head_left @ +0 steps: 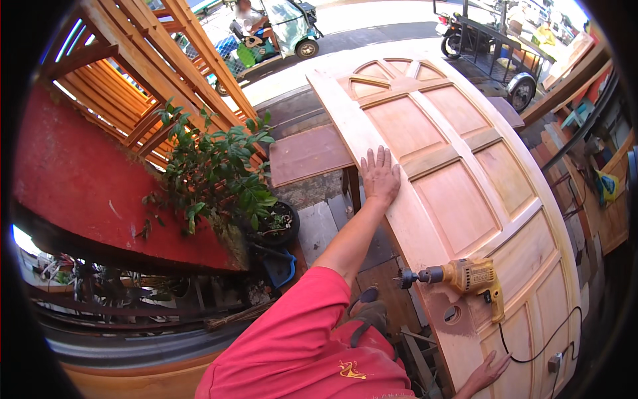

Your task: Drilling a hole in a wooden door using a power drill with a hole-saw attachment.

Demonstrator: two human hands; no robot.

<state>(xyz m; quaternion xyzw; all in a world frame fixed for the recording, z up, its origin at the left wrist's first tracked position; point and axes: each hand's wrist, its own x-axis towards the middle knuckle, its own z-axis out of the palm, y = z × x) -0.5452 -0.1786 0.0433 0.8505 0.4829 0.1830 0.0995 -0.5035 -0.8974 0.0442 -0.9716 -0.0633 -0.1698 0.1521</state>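
A pale wooden panel door (462, 153) with an arched sunburst top lies flat in front of me. My left hand (381, 175) rests palm down on its near left edge, fingers spread and holding nothing. Lower down, my right hand (484, 374) lies on the same door with its fingers stretched out, also without anything in it. Between my hands a yellow corded drill (473, 278) lies on its side on the door. The hole saw (405, 278) in its chuck sticks out past the door's edge. Just below the drill, a round hole (452, 314) shows in a darker patch of wood.
A brown board (311, 155) juts out from under the door. Left of me stand a potted plant (274, 223), a red wall (100, 173) and orange-brown wooden frames (159, 60). The drill's black cord (545, 346) loops over the door. Vehicles (286, 30) and a person (251, 23) are on the street.
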